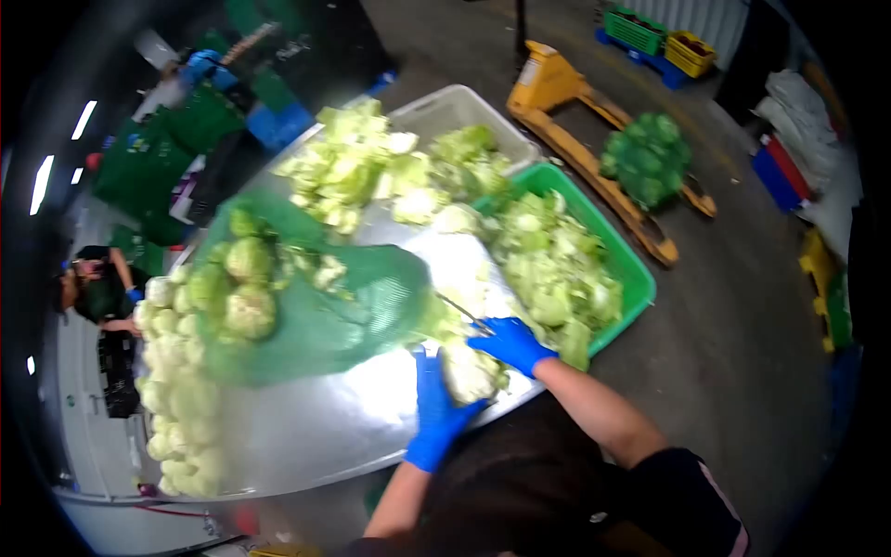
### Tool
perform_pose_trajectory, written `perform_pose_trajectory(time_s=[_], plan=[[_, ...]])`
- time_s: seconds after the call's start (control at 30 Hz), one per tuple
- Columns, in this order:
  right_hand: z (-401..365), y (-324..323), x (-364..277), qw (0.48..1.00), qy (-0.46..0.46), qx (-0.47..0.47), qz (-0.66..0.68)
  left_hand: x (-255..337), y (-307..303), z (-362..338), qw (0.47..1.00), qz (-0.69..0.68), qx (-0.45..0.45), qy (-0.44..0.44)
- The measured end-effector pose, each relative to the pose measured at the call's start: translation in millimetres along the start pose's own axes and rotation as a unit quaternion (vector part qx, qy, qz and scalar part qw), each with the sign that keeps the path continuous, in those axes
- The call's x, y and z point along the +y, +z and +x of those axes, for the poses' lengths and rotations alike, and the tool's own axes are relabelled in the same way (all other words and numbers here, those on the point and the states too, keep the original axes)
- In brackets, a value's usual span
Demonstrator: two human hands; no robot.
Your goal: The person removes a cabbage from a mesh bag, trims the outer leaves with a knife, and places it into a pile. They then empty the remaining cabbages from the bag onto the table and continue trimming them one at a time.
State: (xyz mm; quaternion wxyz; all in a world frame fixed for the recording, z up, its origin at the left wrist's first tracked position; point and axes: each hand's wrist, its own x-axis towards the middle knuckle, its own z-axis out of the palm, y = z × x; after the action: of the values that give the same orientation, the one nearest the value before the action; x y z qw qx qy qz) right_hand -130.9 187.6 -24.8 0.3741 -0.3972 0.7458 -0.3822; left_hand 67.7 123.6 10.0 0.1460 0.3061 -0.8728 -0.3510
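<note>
My left hand point(436, 408), in a blue glove, is against the near left side of a pale green cabbage point(469, 371), with the thumb and fingers spread around it. My right hand point(510, 343), also gloved in blue, is closed around a knife point(457, 306). The thin blade points up and left, above the cabbage. Loose pale leaves lie just beyond the cabbage. To the left, a green mesh sack point(362, 292) is spread over the metal table point(316, 432), with several whole cabbages point(249, 311) in or under its netting.
Trimmed cabbages point(167, 371) line the table's left edge. A green crate point(636, 297) full of leaves stands at its right. Leaves point(343, 158) are heaped beside a pale bin point(455, 107). Beyond are a yellow pallet jack point(548, 84) and a filled net sack point(647, 160). Another person point(97, 283) stands left.
</note>
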Motion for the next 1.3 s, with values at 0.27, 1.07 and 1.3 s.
perform_pose_trajectory(time_s=[0.27,1.07,1.3], plan=[[3.2,7.9,3.6,0.982,-0.03,0.12,-0.142,-11.7,-8.6,5.6,0.996,0.063,-0.04,0.049],[-9.8,23.0,-45.8,0.984,-0.057,0.132,-0.107,-38.6,-17.6,-24.8,0.994,-0.043,0.055,-0.085],[-17.7,56.1,-43.2,0.972,-0.099,0.088,-0.195,-34.6,-14.3,-15.3,0.994,0.009,0.032,-0.101]])
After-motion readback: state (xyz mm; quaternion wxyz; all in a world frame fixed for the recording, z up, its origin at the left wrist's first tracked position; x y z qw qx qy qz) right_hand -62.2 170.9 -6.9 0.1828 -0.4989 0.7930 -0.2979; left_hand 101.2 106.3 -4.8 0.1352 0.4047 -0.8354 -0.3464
